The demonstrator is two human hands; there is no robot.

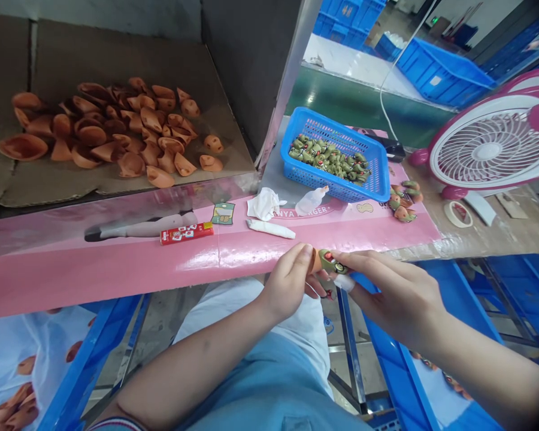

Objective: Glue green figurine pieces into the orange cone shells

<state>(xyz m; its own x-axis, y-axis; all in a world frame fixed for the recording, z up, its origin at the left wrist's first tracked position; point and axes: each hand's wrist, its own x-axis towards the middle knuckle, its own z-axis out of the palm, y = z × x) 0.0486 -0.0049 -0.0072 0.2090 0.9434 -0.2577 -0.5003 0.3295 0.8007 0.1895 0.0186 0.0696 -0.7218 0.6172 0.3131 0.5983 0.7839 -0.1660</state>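
Note:
Just past the front edge of the pink-covered table (233,254), my left hand (291,278) is closed on the orange end of a small orange and green piece (327,261). My right hand (390,284) pinches the green end, which has red and pale painted details. A white wrap covers one fingertip of that hand. Beyond my hands lie a white tube (270,228), a crumpled white tissue (265,204) and a translucent bottle with an orange tip (312,200). A blue basket (377,161) holds several small green pieces (327,158).
Many orange clay-like pieces (150,120) lie on cardboard at the left. A red box (187,233) rests on the pink cover. At the right are a pink and white fan (489,149), a tape roll (458,214) and several painted pieces (403,203). Blue trays (399,359) sit below.

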